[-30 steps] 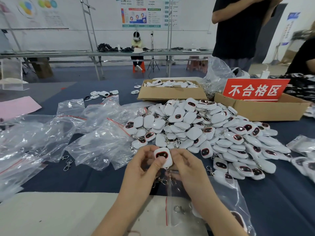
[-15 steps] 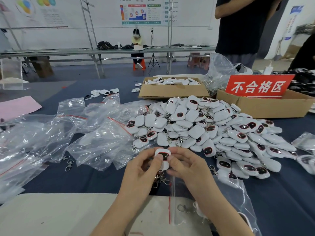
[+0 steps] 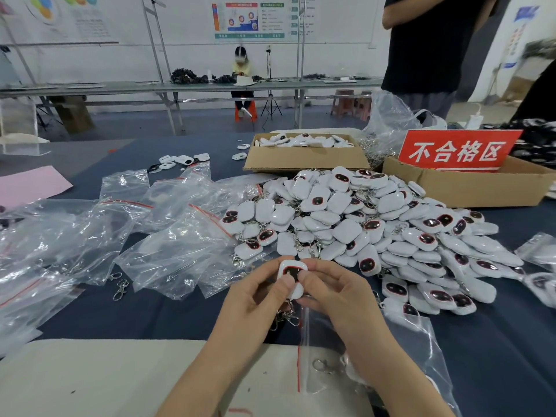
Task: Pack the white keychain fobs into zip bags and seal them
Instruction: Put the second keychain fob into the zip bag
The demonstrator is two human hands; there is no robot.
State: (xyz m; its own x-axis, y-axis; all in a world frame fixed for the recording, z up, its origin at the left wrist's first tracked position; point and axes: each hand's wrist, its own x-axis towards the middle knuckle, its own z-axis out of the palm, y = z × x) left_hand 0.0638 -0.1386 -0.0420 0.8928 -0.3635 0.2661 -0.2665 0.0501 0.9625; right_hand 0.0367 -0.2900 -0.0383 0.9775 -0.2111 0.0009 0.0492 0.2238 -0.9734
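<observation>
Both thumbs have slid onto the dark face of the fob (image 3: 293, 270), pinched between left hand (image 3: 255, 299) and right hand (image 3: 337, 293); it is apparently being checked and is not yet in the bag (image 3: 319, 350).

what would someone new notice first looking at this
The big heap of white fobs, piled mid-table right of centre, grabs the eye first. In front of it, the left hand and right hand pinch a single fob between them. A red sign rises from a cardboard box at the far right, and crumpled clear zip bags sprawl across the left.
</observation>
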